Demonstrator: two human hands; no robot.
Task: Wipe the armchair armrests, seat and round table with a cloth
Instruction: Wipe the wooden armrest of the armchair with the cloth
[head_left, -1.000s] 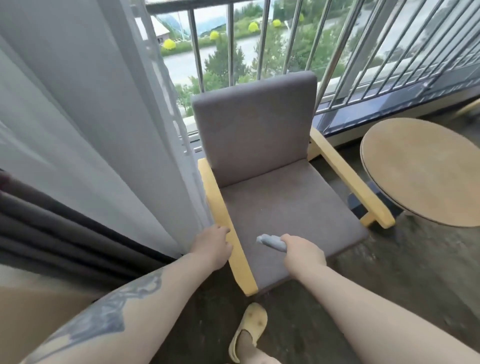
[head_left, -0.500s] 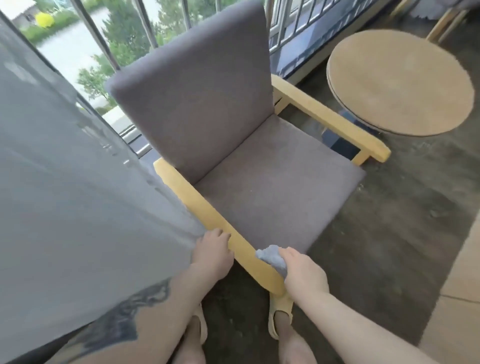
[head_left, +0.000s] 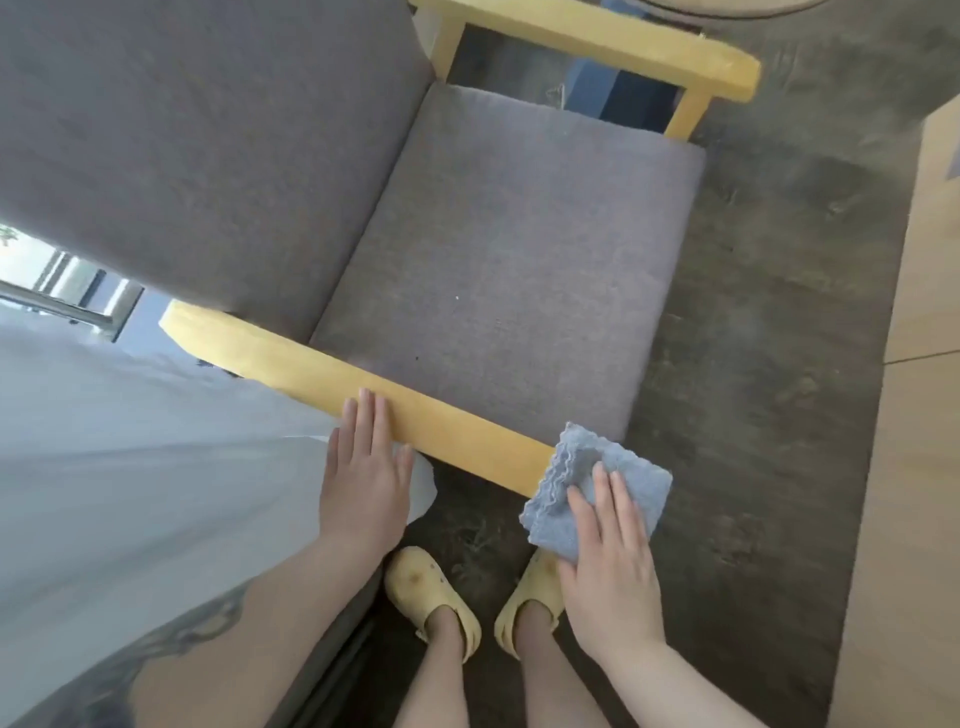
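Armrest (head_left: 441, 423) (yellow): hands, cloth (head_left: 592, 483).

1. Arms bare, no sleeves; left forearm (head_left: 171, 660) has a big dark tattoo w/ curling shapes.
2. Left hand (head_left: 363, 467) & right hand (head_left: 608, 561): no gloves.
3. Feet in yellow clog-type slippers (head_left: 431, 592), rounded toes; left one has a few dark spots.
4. Lower legs bare.

A dark mottled grey floor (head_left: 769, 322) met pale wooden boards (head_left: 914, 467); a sheer white curtain (head_left: 130, 467) hung in daylight.
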